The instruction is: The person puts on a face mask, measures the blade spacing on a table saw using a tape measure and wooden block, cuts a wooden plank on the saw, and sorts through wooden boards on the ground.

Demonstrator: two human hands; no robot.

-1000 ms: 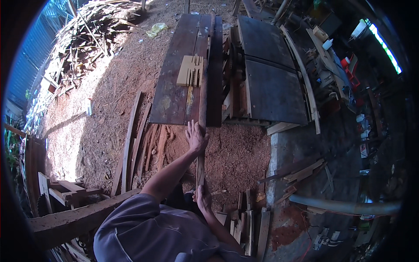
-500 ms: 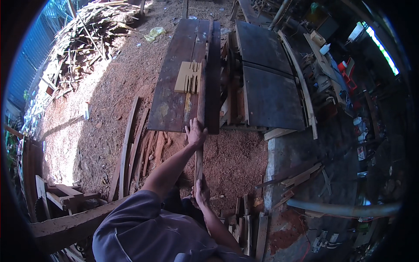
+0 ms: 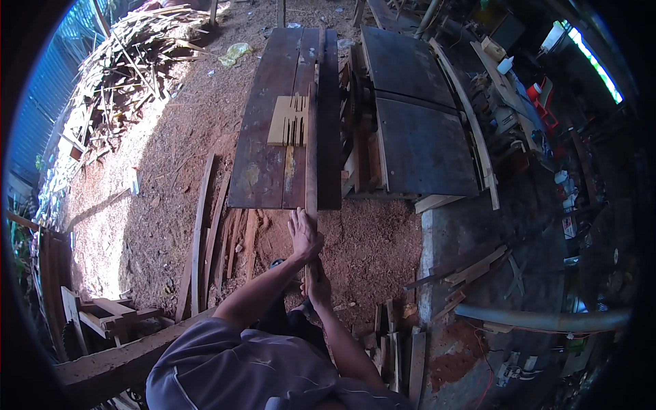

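Note:
A long, narrow wooden strip [image 3: 312, 147] lies lengthwise along the dark saw table [image 3: 263, 164], its near end sticking out over the table's front edge. My left hand [image 3: 304, 239] rests on this overhanging part just in front of the edge, fingers stretched out and lying flat. Closer to my body, my right hand [image 3: 316, 287] is closed around the strip's near end; some of its fingers are hidden beneath the wood. Left of the strip, a pale slotted board [image 3: 287, 121] lies flat on the table.
A second dark tabletop [image 3: 420, 130] stands to the right, with a long plank [image 3: 471, 130] along its far side. Loose planks [image 3: 205, 239] lie on the sawdust-covered ground at left. A scrap wood pile [image 3: 130, 61] rises behind. A beam [image 3: 130, 352] crosses near my left side.
My left hand has slid back along the strip, from the table's edge toward my body. My right hand has moved slightly forward with the strip, so the hands are closer together.

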